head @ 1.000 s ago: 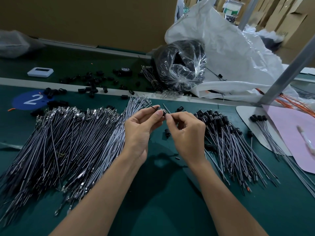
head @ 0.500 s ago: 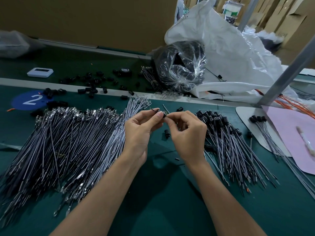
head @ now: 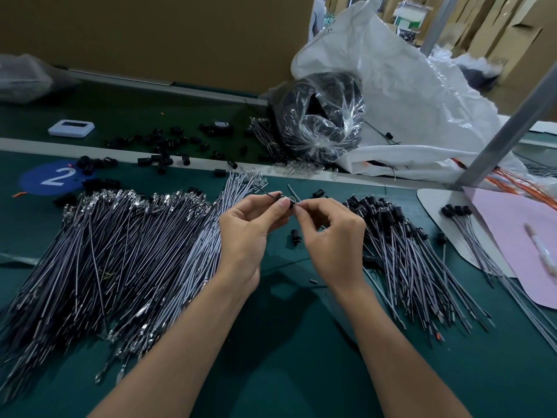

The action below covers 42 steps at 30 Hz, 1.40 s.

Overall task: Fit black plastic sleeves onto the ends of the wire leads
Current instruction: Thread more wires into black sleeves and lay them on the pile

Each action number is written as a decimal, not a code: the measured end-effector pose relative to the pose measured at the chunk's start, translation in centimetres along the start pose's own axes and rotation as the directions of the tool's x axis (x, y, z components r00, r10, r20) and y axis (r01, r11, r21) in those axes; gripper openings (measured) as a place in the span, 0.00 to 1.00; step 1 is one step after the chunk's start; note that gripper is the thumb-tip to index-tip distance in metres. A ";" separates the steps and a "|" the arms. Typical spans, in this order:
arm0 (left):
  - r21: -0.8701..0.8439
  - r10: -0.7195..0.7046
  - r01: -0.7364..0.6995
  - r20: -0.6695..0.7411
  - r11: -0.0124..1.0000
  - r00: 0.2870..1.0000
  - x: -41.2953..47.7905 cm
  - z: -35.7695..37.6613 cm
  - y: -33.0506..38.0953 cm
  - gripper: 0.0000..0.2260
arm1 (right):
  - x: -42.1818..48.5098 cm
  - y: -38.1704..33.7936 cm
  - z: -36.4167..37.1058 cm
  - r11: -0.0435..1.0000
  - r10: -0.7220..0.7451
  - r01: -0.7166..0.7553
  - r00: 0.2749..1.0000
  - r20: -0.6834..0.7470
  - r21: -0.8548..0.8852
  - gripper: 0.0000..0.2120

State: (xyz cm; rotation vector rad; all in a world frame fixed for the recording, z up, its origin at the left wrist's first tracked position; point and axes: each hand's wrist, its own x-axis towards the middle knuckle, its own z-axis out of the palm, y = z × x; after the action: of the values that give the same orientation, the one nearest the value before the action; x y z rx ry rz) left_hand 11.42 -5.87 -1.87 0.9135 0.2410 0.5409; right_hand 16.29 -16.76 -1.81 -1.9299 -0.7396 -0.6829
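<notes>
Sleeve (head: 291,203) meets lead (head: 267,193) above the worktop (head: 289,357)
Left hand (head: 245,236) fingers pinch the sleeve; right hand (head: 333,236) fingers pinch the lead.

Held sleeve (head: 290,203): small black plastic cylinder, raised above the table (head: 286,372), pinched in the fingers of the left hand (head: 247,233).
Held lead (head: 267,193): thin dark wire, slanting up and left from the sleeve; its near end was pinched by the right hand (head: 331,236). How far it sat in the sleeve could not be told.
Bare leads (head: 120,251): large fanned heap of grey wires with metal tips, left of the hands.
Sleeved leads (head: 407,251): smaller heap to the right, black sleeves bunched at the far ends.
Loose sleeves (head: 162,146): scattered at the back left; one lay just below the hands.
</notes>
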 end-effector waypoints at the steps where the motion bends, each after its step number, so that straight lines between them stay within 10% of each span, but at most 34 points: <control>1: 0.016 0.004 -0.005 0.005 1.000 1.000 0.0 0.0 0.0 0.10 | 0.0 0.0 0.0 1.000 -0.007 0.007 1.000 -0.001 -0.001 0.01; 42: 0.050 0.020 -0.019 -0.012 0.999 1.000 -0.6 0.5 0.0 0.05 | -0.1 0.3 0.0 0.998 0.015 -0.013 0.999 -0.032 0.059 0.01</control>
State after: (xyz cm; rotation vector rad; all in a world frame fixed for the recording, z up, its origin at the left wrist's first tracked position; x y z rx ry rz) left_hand 11.11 -6.49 -1.57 0.9619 0.2585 0.5609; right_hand 16.41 -16.89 -2.07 -1.8646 -0.7178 -0.6744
